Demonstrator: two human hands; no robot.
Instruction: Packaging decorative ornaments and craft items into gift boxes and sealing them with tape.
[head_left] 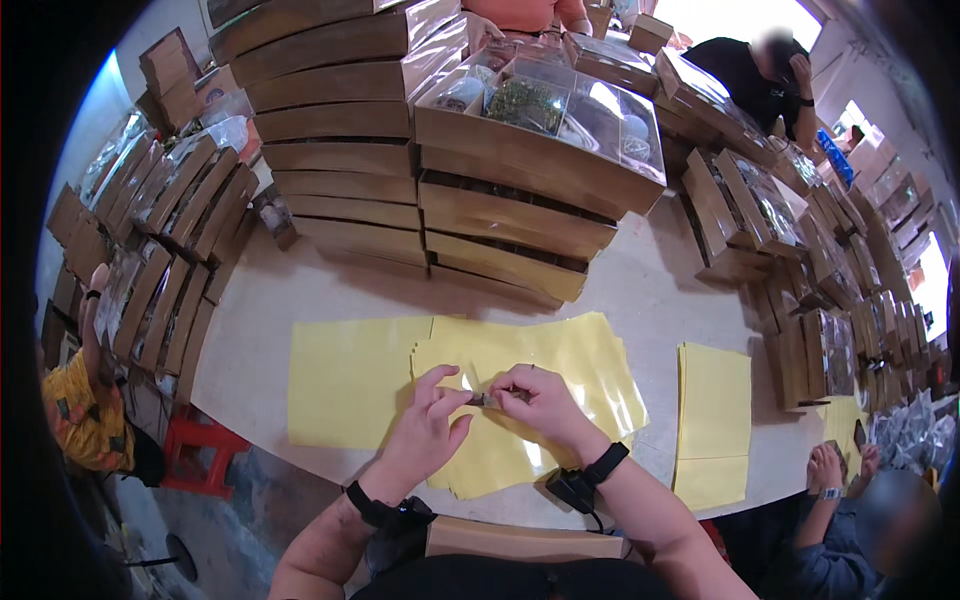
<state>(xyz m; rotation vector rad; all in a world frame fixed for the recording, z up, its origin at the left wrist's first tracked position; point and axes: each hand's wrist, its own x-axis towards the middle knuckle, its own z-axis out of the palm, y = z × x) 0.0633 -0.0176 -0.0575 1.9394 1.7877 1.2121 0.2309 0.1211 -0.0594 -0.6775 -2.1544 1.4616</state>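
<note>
Both hands meet over a layered spread of yellow sheets (590, 365), the forearms entering from the lower edge and converging toward the fingertips. The right hand (548, 405) is bent inward with its fingers curled; thumb and forefinger form a narrow pinch on a small dark object (484, 400), whose kind is too small to tell. This object lies between the two sets of fingertips, above the sheets. The left hand (432, 428) is more loosely spread: one finger arches upward, another points to the right with its tip at the object, and the thumb stands apart, nearer the body. Whether the left fingers grip the object or merely touch it cannot be told.

A black wristband (605, 463) encircles the right wrist, behind the fingers; another band (368, 505) encircles the left. Flat yellow paper (340, 385) extends to the left of the left fingers, and a separate yellow stack (713, 430) lies well to the right of the right fingers. Beyond the fingertips, across the pale table (640, 300), rise stacked cardboard boxes (345, 190); one box (535, 145) has a clear top.
</note>
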